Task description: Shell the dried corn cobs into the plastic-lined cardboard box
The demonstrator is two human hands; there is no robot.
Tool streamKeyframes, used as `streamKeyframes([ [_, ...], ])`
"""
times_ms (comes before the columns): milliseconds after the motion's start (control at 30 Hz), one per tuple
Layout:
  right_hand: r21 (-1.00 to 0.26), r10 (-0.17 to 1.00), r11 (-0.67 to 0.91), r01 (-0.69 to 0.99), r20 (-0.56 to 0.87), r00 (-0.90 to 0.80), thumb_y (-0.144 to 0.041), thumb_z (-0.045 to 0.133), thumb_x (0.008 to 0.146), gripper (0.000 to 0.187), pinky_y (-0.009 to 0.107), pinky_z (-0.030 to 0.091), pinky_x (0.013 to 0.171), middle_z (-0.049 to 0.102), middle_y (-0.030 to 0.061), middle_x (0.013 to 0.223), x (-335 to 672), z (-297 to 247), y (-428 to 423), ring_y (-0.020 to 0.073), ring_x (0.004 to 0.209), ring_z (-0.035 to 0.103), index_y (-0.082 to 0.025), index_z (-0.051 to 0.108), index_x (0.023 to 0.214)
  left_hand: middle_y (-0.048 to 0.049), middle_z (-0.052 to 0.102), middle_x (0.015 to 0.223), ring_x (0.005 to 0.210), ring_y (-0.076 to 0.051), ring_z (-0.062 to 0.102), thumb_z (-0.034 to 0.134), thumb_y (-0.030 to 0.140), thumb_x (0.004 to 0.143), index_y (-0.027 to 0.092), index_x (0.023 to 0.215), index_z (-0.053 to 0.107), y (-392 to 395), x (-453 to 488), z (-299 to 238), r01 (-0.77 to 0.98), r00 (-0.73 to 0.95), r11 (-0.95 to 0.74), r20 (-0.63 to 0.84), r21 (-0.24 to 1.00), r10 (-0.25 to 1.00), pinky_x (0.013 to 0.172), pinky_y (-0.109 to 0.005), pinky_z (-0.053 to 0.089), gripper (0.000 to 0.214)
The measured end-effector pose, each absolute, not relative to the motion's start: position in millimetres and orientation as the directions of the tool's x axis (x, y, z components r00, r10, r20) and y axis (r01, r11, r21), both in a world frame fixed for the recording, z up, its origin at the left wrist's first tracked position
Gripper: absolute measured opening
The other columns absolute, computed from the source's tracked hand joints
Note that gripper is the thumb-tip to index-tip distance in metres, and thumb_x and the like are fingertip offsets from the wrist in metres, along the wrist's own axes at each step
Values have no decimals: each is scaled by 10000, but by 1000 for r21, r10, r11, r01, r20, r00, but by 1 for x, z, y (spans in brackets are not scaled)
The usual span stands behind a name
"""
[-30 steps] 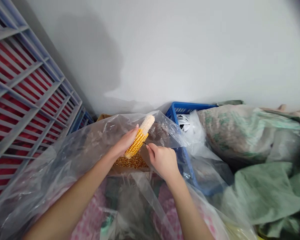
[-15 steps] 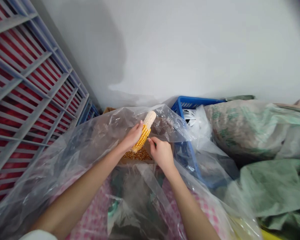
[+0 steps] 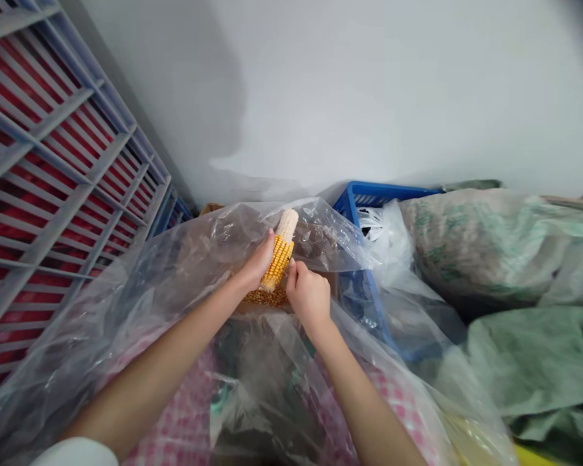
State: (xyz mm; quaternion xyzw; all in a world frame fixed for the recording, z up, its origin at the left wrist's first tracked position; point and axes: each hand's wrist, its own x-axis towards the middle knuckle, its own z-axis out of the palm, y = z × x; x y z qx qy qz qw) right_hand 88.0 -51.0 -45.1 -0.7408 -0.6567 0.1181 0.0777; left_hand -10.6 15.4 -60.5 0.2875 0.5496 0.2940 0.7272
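Observation:
A corn cob (image 3: 278, 262) leans over the box, its upper end stripped to the pale core and yellow kernels covering the lower part. My left hand (image 3: 261, 262) is closed around its left side. Against the cob's right side, my right hand (image 3: 309, 291) is closed, with thumb and fingertips at the kernels. A small dark tip shows at those fingertips, but what they hold is mostly hidden. Below the cob, loose corn kernels (image 3: 267, 298) lie in a cardboard box (image 3: 328, 283). Clear plastic sheeting (image 3: 184, 259) drapes around the box and over my lap.
At left rises a stack of slatted plastic crates (image 3: 82, 188) with red contents. A blue basket (image 3: 398, 189) holding white plastic bags (image 3: 391, 239) stands right of the box. Farther right lie a full woven sack (image 3: 495, 252) and green cloth (image 3: 529, 362). Behind is a white wall (image 3: 369, 84).
The cob has turned slightly more upright, and both hands have shifted a little. My right hand has moved slightly up and left, staying against the kernels.

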Motion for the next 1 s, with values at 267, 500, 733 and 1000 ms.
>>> streamKeyframes([
  [267, -254, 994, -108, 961, -38, 101, -301, 326, 961, 343, 251, 180, 502, 664, 48, 644, 99, -43, -49, 118, 496, 558, -175, 618, 832, -57, 653, 669, 485, -140, 546, 221, 653, 850, 166, 915, 636, 18, -8, -50, -62, 294, 759, -715, 648, 634, 491, -251, 438, 644],
  [500, -168, 992, 5, 986, -124, -26, -332, 318, 960, 373, 256, 280, 536, 685, 96, 711, 112, -33, -42, 191, 626, 645, -180, 634, 833, -66, 662, 856, 877, -204, 584, 380, 633, 826, 176, 795, 599, 17, -8, -66, 359, 54, 186, -219, 915, 974, 801, -276, 412, 507],
  [733, -251, 998, -40, 967, -52, 28, -319, 307, 964, 371, 260, 210, 526, 686, 61, 699, 110, -38, -43, 160, 595, 620, -183, 623, 826, -63, 680, 786, 692, -175, 624, 284, 623, 858, 172, 987, 616, 14, 0, -55, 11, 171, 559, -552, 829, 816, 586, -252, 457, 575],
  [1000, -328, 1000, 10, 945, 28, -1, -324, 311, 959, 397, 266, 184, 530, 657, 49, 644, 115, -41, -44, 125, 534, 559, -165, 620, 768, -64, 669, 649, 474, -150, 569, 207, 701, 824, 160, 980, 648, 14, -6, -47, -108, 304, 779, -725, 618, 618, 447, -251, 447, 716],
])
